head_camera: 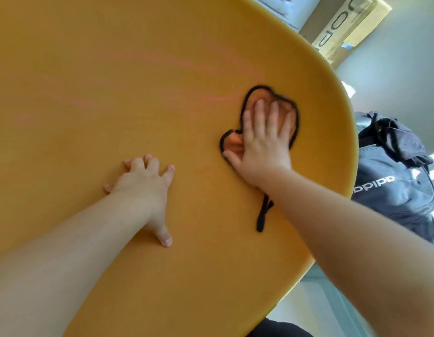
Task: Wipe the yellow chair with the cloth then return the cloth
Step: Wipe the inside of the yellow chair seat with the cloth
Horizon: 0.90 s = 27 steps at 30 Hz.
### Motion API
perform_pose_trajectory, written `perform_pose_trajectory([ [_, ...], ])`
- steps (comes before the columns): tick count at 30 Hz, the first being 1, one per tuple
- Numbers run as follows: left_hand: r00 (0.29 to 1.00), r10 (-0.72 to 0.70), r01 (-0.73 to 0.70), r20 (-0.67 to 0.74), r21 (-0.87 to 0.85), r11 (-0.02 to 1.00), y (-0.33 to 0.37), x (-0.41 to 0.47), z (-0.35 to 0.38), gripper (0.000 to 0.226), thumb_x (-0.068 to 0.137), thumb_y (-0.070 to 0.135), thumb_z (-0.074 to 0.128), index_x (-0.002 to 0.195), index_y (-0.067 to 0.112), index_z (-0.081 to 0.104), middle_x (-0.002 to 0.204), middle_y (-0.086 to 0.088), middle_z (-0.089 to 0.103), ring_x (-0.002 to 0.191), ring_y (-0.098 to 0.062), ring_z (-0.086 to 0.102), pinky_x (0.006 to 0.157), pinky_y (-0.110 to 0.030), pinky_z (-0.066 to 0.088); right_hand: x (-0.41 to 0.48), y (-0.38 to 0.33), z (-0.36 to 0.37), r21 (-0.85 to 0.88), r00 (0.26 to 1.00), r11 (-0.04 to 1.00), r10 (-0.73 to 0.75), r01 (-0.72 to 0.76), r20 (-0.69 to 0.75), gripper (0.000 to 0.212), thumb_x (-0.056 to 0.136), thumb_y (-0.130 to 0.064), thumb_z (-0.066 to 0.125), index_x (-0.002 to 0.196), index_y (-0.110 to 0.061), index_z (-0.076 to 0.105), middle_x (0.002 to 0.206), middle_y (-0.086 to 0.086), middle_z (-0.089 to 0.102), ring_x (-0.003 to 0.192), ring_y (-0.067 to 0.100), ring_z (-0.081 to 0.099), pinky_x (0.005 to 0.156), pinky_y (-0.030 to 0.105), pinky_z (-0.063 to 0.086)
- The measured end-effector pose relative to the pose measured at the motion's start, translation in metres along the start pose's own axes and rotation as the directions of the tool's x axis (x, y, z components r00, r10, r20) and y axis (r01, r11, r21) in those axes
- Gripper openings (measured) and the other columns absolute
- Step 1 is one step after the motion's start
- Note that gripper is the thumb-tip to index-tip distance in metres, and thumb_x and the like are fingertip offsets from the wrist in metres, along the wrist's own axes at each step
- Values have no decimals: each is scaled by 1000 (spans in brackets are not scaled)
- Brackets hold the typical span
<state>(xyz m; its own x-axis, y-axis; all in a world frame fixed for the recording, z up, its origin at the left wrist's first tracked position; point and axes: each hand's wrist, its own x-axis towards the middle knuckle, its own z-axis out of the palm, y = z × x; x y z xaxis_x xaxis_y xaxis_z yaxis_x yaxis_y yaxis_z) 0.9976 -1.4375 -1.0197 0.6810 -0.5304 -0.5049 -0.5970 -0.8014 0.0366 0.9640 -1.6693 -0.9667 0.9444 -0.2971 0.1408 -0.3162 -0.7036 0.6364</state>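
Cloth [233, 143] spread on chair [114, 81] surface, near right rim, pinned under right hand [264, 147]; fingers kept straight and spread, pressed flat, nothing gripped. Left hand [140, 178] braced on bare chair, fingers splayed, nothing held. Cloth judged thin, soft, light, limp: bunching expected under push. Chair judged hard, smooth, slippery. Black loop [261, 217] trailed below wrist. For return, cloth best pinched at hem or loop.
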Motion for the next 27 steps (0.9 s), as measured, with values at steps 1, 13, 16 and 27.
perform_pose_trajectory([
  [1,1000,-3,3,2,1,1000,0,0,0,165,34,84,78,152,31,-24,158,-12,-10,142,-46,7,96,-56,50,-10,-16,4,54,998,997,-52,51,25,101,88,-81,12,163,-15,1,169,16,-8,154,44,-11,117,68,-6],
  [13,1000,-6,6,-22,-7,1000,1,-5,0,164,34,84,77,152,31,-24,158,-11,-11,144,-44,7,96,-55,50,37,119,-47,-334,980,930,-186,155,-64,104,87,-81,10,162,-10,6,167,24,-3,154,44,-5,124,57,-1],
  [16,1000,-7,7,-12,-7,1000,4,-2,0,164,34,86,76,151,31,-25,158,-12,-13,143,-45,6,100,-54,48,39,78,-34,-208,995,978,-32,11,-96,104,87,-81,13,162,-11,0,167,24,-9,153,46,-9,123,61,-3],
  [27,1000,0,-1,-26,-9,1000,2,-6,3,161,37,87,73,151,31,-26,159,-12,-14,144,-44,5,100,-51,48,-60,29,8,87,870,872,-488,482,69,89,91,-75,15,163,-23,12,170,11,3,156,37,1,126,50,-2],
])
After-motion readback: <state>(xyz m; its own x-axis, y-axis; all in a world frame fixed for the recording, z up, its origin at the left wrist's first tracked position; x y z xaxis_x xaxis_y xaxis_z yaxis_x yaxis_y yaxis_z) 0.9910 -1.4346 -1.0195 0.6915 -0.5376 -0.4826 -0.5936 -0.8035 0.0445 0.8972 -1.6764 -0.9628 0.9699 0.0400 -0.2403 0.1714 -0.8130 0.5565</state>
